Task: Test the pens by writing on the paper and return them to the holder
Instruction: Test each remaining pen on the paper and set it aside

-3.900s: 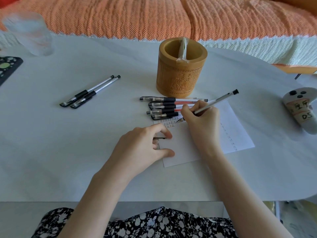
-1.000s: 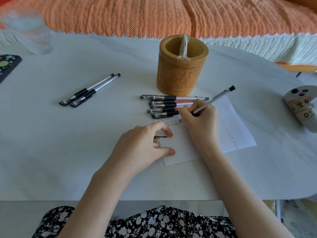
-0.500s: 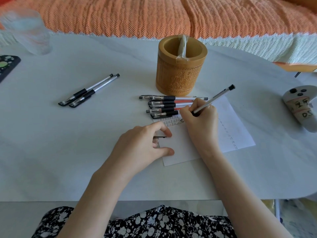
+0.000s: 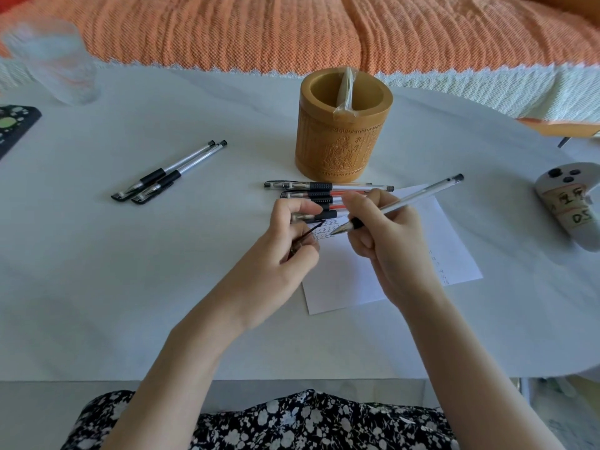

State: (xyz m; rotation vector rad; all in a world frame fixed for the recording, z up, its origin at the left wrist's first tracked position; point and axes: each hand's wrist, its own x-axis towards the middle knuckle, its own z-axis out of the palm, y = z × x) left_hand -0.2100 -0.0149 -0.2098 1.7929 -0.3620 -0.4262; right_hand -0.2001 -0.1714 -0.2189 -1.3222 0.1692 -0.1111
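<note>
My right hand [image 4: 386,241] grips an uncapped clear pen [image 4: 418,198], its tip raised just above the rows of marks on the white paper [image 4: 350,280]. My left hand [image 4: 285,251] is lifted off the sheet and pinches the pen's black cap [image 4: 306,237], close to the pen tip. Several capped pens [image 4: 324,194] lie side by side between the paper and the carved bamboo holder [image 4: 341,138]. Two more black pens [image 4: 168,173] lie to the left. A plastic-wrapped item stands inside the holder.
A clear glass [image 4: 55,63] stands at the far left, with a black patterned object [image 4: 13,125] at the left edge. A grey controller with a taped label [image 4: 571,203] lies at the right. An orange cushion [image 4: 292,27] lines the back of the white table [image 4: 130,271].
My right hand has lifted the pen off the paper and tilted it flatter. My left hand has risen from the sheet and brought the cap toward the pen tip.
</note>
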